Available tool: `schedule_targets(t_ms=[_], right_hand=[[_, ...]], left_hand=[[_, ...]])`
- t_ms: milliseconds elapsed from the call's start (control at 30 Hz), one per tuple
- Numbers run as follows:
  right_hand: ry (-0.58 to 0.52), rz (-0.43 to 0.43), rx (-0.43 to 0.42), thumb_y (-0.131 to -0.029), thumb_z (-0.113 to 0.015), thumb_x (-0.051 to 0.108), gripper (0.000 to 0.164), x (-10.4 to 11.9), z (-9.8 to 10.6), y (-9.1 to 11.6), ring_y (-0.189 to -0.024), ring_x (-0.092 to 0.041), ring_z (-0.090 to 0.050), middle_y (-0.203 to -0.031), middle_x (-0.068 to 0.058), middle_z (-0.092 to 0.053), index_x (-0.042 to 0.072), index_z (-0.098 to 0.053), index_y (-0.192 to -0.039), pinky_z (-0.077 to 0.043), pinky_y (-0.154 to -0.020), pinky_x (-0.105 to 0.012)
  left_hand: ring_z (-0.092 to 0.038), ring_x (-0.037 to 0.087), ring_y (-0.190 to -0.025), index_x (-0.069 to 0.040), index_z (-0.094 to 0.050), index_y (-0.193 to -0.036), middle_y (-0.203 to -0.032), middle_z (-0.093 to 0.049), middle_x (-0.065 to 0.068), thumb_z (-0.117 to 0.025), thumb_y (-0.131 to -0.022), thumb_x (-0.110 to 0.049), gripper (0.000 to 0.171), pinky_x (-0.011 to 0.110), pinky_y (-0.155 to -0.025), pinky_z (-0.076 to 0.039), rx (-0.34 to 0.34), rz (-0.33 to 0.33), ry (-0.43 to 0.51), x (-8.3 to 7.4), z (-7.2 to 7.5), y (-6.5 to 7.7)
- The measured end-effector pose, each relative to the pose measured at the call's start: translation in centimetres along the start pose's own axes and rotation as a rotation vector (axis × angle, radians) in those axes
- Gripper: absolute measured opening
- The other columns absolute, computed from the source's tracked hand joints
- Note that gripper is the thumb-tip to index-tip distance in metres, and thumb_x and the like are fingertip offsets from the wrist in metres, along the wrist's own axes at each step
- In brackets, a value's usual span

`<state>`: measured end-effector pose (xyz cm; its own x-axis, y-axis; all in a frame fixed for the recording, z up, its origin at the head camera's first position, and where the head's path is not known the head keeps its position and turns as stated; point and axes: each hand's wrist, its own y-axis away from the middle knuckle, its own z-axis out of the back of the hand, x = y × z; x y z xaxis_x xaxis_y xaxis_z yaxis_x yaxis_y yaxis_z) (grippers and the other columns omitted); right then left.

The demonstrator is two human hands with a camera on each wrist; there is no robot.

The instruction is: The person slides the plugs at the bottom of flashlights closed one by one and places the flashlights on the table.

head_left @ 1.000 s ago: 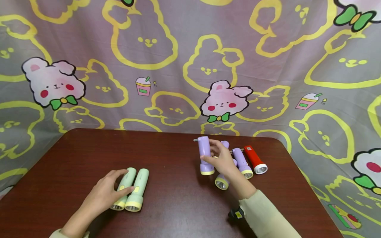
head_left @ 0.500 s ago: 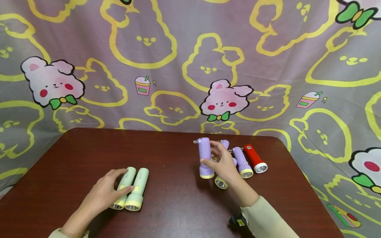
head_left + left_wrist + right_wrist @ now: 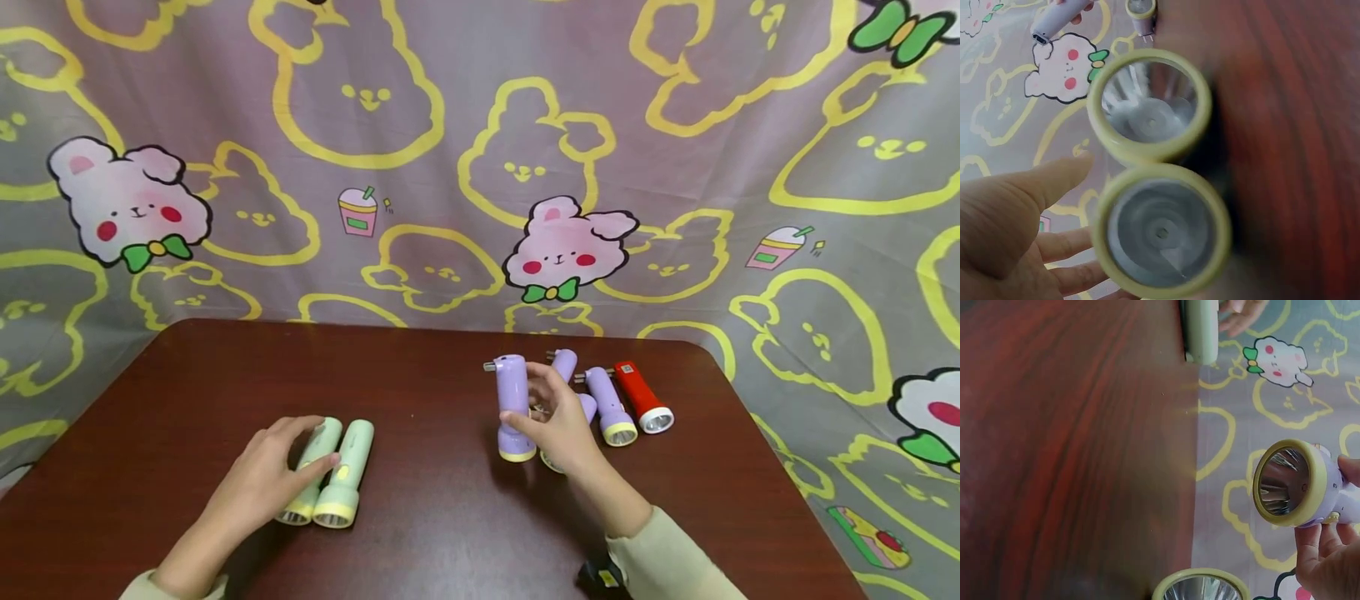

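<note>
My right hand [image 3: 561, 427] grips a purple flashlight [image 3: 513, 400] with a pale yellow rim, held upright above the table, lens end down. Metal plug prongs stick out sideways from its top. In the right wrist view its lens [image 3: 1284, 482] faces the camera, thumb and fingers around the body. On the left, two pale green flashlights [image 3: 354, 458] lie side by side on the table, lenses toward me. My left hand [image 3: 258, 471] spreads over the left green flashlight [image 3: 322, 442], thumb reaching to the right one. The left wrist view shows their lenses [image 3: 1161, 232] close up, with loosely extended fingers.
Behind my right hand lie more purple flashlights [image 3: 609, 408], some with prongs out, partly hidden. A red flashlight [image 3: 639, 392] with a white head lies at their right. A black object [image 3: 600, 577] shows below the right sleeve. A patterned curtain [image 3: 450, 167] hangs behind the table [image 3: 442, 533].
My right hand has lowered the purple flashlight and brought it slightly toward me. The left hand stays over the green flashlights. The head view has tilted down slightly.
</note>
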<state>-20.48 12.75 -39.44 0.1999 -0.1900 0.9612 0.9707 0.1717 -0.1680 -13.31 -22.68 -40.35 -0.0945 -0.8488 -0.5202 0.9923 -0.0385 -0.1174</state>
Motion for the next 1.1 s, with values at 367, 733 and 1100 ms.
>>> schedule_targets(t_ms=[367,733,1100], right_hand=[[-0.028,0.090,0.047,-0.080,-0.077,-0.005,0.062,0.2,-0.7,1.1,-0.091,-0.010,-0.062,-0.113,-0.025,-0.064,-0.001,-0.046,-0.134,-0.052,-0.079,-0.024],[-0.070,0.119,0.036,-0.079,-0.077,-0.007,0.061,0.5,-1.4,1.6,-0.088,-0.008,-0.063,-0.111,-0.025,-0.064,-0.001,-0.047,-0.131,-0.053,-0.078,-0.025],[-0.092,0.124,0.035,-0.077,-0.078,-0.009,0.064,0.6,-2.1,1.6,-0.090,-0.007,-0.063,-0.112,-0.026,-0.064,0.000,-0.047,-0.132,-0.053,-0.078,-0.024]], left_hand=[[-0.066,0.027,-0.102,-0.014,-0.066,-0.124,-0.118,-0.070,0.004,-0.076,-0.088,-0.031,0.041,0.047,-0.079,-0.052,-0.188,-0.112,0.038,-3.5,0.2,0.3],[-0.063,0.007,-0.090,-0.015,-0.069,-0.117,-0.102,-0.071,-0.006,-0.082,-0.081,-0.012,0.038,0.026,-0.064,-0.051,-0.315,-0.313,0.222,-6.6,-1.6,-1.6],[-0.064,0.011,-0.095,-0.017,-0.067,-0.121,-0.111,-0.071,-0.001,-0.082,-0.082,-0.013,0.042,0.027,-0.062,-0.054,-0.340,-0.355,0.392,-9.8,-3.6,-3.7]])
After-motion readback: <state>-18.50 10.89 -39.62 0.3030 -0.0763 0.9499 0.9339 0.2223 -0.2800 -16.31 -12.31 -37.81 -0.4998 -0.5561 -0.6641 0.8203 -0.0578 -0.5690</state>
